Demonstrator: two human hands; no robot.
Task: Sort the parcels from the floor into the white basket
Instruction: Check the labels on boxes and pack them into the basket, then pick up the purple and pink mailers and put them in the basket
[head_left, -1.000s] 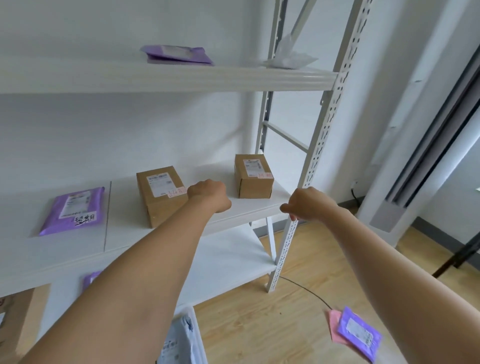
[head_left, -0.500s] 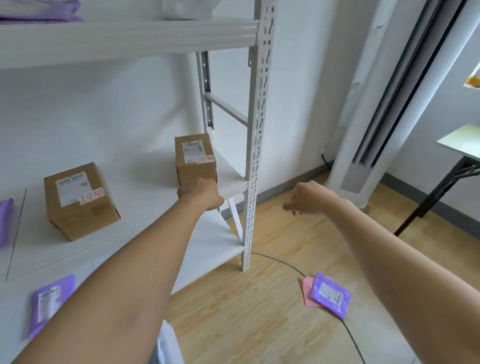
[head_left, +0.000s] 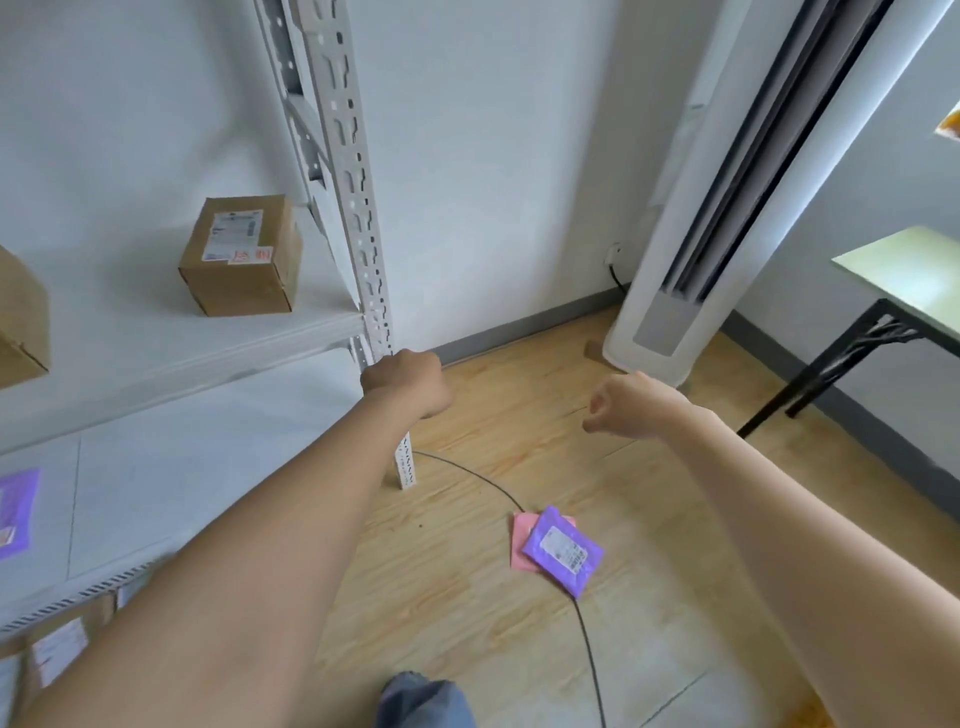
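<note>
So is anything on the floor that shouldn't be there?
Yes: a purple parcel lies on the wooden floor, overlapping a pink parcel. A black cable runs under them. The boxes sit tidy on the shelf.

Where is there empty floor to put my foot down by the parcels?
Bare wood lies between the shelf post and the purple parcel, and between that parcel and the white tower unit. Crowded: the pink parcel underneath, the black cable beside.
</note>
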